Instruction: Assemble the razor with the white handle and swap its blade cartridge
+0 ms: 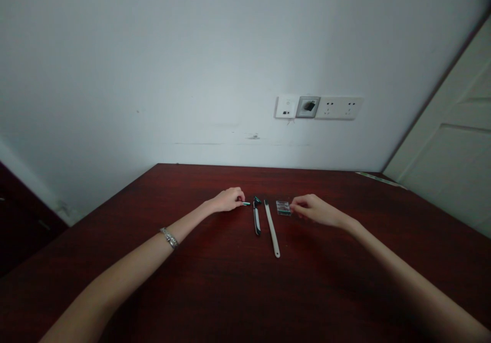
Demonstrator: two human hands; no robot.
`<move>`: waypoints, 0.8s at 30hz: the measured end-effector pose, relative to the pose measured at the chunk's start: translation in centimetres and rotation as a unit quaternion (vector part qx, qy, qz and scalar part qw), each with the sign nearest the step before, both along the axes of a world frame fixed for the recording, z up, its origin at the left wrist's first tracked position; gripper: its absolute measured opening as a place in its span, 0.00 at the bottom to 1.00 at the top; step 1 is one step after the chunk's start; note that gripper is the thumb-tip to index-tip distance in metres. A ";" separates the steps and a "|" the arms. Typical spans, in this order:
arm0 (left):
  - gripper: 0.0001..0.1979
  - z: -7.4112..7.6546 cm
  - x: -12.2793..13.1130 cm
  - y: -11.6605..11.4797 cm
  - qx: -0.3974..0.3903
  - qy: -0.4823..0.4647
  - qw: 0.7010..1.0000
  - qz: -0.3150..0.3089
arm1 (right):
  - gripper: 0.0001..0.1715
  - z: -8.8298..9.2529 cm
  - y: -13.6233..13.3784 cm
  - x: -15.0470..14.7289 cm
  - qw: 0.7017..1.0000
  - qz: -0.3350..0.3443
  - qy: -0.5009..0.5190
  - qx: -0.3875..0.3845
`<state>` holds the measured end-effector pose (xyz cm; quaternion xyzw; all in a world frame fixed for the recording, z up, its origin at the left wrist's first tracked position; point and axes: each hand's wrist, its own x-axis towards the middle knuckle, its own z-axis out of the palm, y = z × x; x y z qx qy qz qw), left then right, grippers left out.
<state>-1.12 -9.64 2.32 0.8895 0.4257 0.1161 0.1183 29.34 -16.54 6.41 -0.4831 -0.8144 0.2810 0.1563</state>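
My left hand (230, 199), fingers pinched, holds a small teal-and-white piece (246, 204) that looks like a razor blade cartridge. Just right of it lies a razor (257, 221) with a pale handle, dark edges and a teal-dark head at its far end. Beside the razor is a long white stick-like handle (273, 232) with a small hole at its near end and a dark tip at the far end. My right hand (311, 208) has its fingertips closed on the right edge of a clear plastic case (283, 208) with dark and teal pieces inside.
Everything lies on a dark red-brown wooden table (215, 281), its far edge against a pale wall. Wall sockets (337, 107) are mounted above. A white panelled door (452, 128) stands at the right, and a thin patterned strip (379, 179) lies along the table's back right edge.
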 end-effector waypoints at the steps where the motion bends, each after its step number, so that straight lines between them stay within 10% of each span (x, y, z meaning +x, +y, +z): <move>1: 0.07 0.0 0.0 0.0 0.000 -0.003 1.000 0.001 | 0.20 -0.1 0.0 0.0 1.000 0.001 0.000 0.002; 8: 0.06 0.6 -0.3 0.7 0.000 -0.060 0.998 -0.019 | 0.20 0.2 0.3 0.3 0.999 0.011 0.022 0.033; 15: 0.06 5.0 3.1 0.9 0.015 -0.179 0.982 -0.054 | 0.17 1.8 2.0 -1.1 0.984 -0.045 0.086 0.146; 24: 0.07 6.4 8.2 0.4 0.025 -0.253 0.965 -0.069 | 0.18 2.1 3.8 -2.3 0.944 -0.147 0.285 0.075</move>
